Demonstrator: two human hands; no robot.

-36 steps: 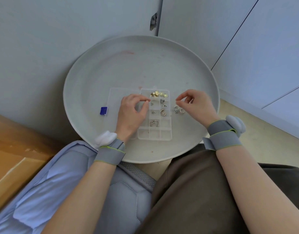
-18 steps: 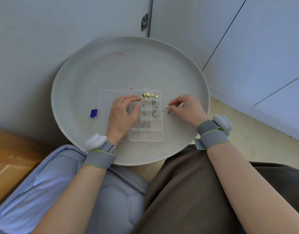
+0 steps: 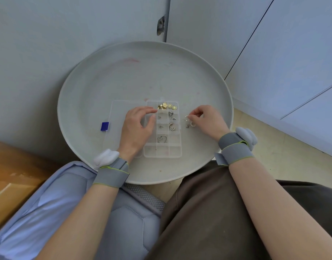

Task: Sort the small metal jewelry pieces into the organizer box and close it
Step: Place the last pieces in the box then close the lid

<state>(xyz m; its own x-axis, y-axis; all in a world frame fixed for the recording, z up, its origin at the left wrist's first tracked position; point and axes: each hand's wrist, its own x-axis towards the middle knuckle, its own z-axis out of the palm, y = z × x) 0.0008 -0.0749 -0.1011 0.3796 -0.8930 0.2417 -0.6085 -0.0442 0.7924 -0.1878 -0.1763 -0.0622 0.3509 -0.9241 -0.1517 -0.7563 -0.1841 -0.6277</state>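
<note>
A clear plastic organizer box (image 3: 162,152) lies open on a round grey tray (image 3: 109,76), its lid (image 3: 116,113) folded out to the left. Gold pieces (image 3: 166,106) fill a top compartment; silver rings and a heart-shaped piece (image 3: 162,139) sit in others. My left hand (image 3: 137,128) rests on the box's left edge, fingers curved, nothing visibly in them. To the right of the box, my right hand (image 3: 206,120) pinches a small silver piece (image 3: 186,118) just above the tray. Two more loose silver pieces (image 3: 191,125) lie beside it.
A small blue tab (image 3: 104,126) sits at the lid's left edge. Pale walls and cabinet doors (image 3: 273,53) rise behind the tray. A wooden surface (image 3: 13,171) lies at the left. My lap and a grey-blue bag (image 3: 67,212) are below the tray.
My right hand dropped from above the box's right side to the loose pieces on the tray and pinched one. My left hand stayed on the box's left edge.
</note>
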